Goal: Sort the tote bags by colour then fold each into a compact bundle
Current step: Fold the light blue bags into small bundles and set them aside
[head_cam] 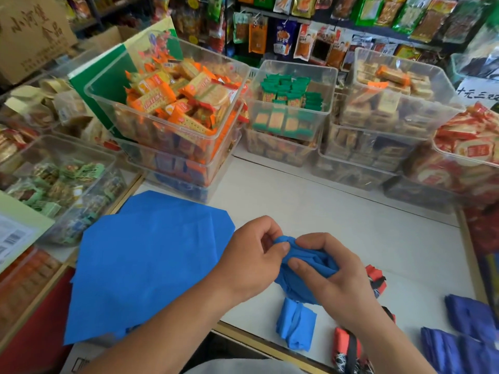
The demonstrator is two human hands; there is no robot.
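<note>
Across the white counter top (337, 211), stacked clear plastic bins of wrapped snacks (172, 112) line the far edge and the left side, walling in the work area. At the left lie flat bright blue fabric tote bags (151, 260), at least two layers, one corner pointing away toward the bins; the left forearm covers their near right part. At the right edge, folded dark blue tote bundles (469, 314) are cut off by the frame, so I cannot count them.

Near the front middle, both hands hold a crumpled bright blue tote bundle (305, 271) over the counter. The left hand (251, 263) pinches its top between thumb and fingers. The right hand (332, 276) curls its fingers round the body and hides much of it, so I cannot tell its long axis.

Just below, a folded bright blue bundle (295, 325) lies with its long axis running roughly toward me. Red bundles with black straps (340, 344) show beside the right wrist, partly hidden.
</note>
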